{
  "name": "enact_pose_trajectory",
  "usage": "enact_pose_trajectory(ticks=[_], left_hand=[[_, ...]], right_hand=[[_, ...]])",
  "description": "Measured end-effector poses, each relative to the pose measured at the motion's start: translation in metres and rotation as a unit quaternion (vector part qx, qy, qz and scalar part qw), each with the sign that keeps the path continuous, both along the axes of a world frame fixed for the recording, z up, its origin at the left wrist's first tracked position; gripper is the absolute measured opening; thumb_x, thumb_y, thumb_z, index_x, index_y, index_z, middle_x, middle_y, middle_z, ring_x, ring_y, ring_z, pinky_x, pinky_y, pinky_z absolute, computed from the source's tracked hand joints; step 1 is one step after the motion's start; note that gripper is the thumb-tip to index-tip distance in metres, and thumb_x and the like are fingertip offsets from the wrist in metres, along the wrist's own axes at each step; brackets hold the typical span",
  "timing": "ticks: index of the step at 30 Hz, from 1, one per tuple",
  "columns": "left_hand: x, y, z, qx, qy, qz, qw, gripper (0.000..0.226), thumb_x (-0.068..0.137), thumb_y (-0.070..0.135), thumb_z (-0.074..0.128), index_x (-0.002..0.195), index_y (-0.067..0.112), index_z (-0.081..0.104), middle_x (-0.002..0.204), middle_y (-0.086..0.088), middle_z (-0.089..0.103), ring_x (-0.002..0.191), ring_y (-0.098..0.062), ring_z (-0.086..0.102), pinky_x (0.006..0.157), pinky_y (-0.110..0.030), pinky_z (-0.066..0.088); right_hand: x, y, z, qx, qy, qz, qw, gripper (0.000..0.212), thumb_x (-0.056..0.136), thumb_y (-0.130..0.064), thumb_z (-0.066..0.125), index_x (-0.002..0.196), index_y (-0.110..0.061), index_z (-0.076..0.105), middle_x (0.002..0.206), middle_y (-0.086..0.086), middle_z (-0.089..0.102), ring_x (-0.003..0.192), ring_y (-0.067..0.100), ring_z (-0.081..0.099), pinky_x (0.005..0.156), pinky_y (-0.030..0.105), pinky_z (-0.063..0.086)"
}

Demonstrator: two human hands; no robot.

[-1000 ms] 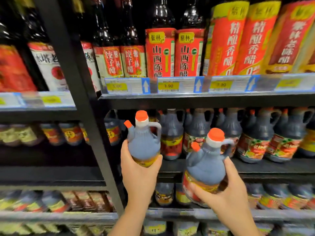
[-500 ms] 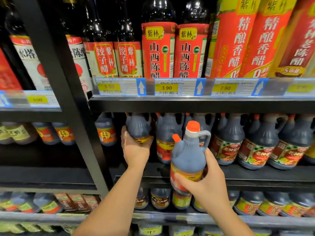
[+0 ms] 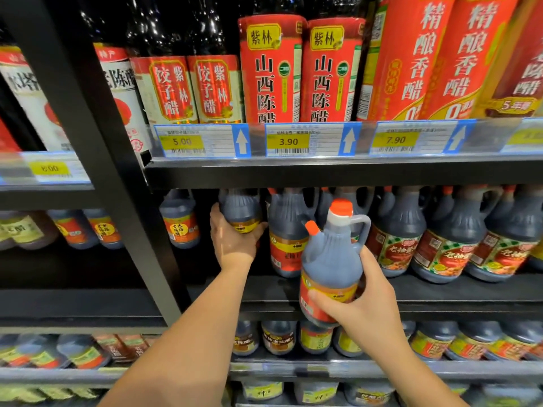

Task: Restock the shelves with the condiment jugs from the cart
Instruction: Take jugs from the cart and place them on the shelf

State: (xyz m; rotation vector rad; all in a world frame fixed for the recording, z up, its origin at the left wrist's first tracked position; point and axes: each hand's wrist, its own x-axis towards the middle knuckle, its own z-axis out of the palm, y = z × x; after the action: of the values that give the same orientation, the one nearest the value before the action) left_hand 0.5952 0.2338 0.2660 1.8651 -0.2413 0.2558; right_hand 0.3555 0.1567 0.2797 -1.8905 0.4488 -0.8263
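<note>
left hand (image 3: 232,245) grips first jug (image 3: 239,210) low, seating it on middle shelf (image 3: 440,286); right hand (image 3: 364,306) clamps second jug (image 3: 332,259) in front (queued).

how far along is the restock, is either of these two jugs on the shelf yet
Done: the middle shelf already carries a row of jugs. In hand: the left hand holds one jug inside that bay, at the row's left end, not set down yet; the right hand grips a second jug out in front. Left: seat both. The cart is out of view, so remaining stock is unknown.
</note>
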Motion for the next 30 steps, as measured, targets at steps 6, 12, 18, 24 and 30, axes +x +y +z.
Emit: enact_pose_trajectory(ticks=[6,12,18,24,30], left_hand=[[-0.002,0.001,-0.003,-0.016,0.008,-0.022,1.0,0.112,0.063,0.03,0.089,0.151,0.02,0.019,0.152,-0.008,0.035,0.136,-0.028,0.039,0.107,-0.04,0.036],[-0.046,0.03,-0.015,-0.089,0.041,-0.037,0.994,0.091,0.079,0.021,0.071,0.152,0.022,0.016,0.154,-0.002,0.024,0.141,-0.023,0.028,0.115,-0.043,0.03],[-0.122,0.082,-0.035,0.036,-0.082,-0.224,0.97,0.062,0.078,0.027,0.064,0.133,0.035,0.036,0.13,0.018,0.036,0.124,-0.001,0.04,0.103,-0.026,0.039],[-0.131,0.096,-0.03,0.065,-0.037,-0.317,0.945,0.094,0.063,0.051,0.085,0.137,0.037,0.029,0.133,0.028,0.038,0.12,0.015,0.042,0.087,0.0,0.036],[-0.119,0.097,-0.035,0.011,0.009,-0.191,0.981,0.084,0.054,0.051,0.079,0.125,0.04,0.034,0.122,0.012,0.057,0.103,0.0,0.06,0.078,-0.024,0.054]], right_hand=[[-0.001,0.001,0.0,-0.002,-0.001,0.0,1.0,0.075,0.063,-0.027,0.088,0.126,-0.041,0.05,0.117,-0.019,0.062,0.106,0.001,0.062,0.085,0.034,0.057],[-0.002,0.004,0.002,-0.01,-0.008,-0.002,1.0,0.071,0.063,-0.027,0.088,0.122,-0.041,0.052,0.114,-0.019,0.063,0.105,0.001,0.062,0.084,0.035,0.057],[0.014,0.015,-0.002,-0.019,-0.003,-0.01,1.0,0.07,0.059,-0.04,0.086,0.12,-0.038,0.052,0.113,-0.012,0.062,0.105,0.007,0.062,0.084,0.038,0.056],[0.041,0.051,-0.001,0.011,-0.017,-0.002,1.0,0.065,0.057,-0.037,0.088,0.112,-0.039,0.052,0.107,-0.013,0.064,0.097,0.001,0.064,0.078,0.035,0.058],[0.071,0.076,0.002,-0.059,0.01,-0.013,0.998,0.08,0.055,-0.039,0.088,0.124,-0.031,0.047,0.112,-0.011,0.039,0.105,-0.005,0.044,0.085,0.015,0.046]])
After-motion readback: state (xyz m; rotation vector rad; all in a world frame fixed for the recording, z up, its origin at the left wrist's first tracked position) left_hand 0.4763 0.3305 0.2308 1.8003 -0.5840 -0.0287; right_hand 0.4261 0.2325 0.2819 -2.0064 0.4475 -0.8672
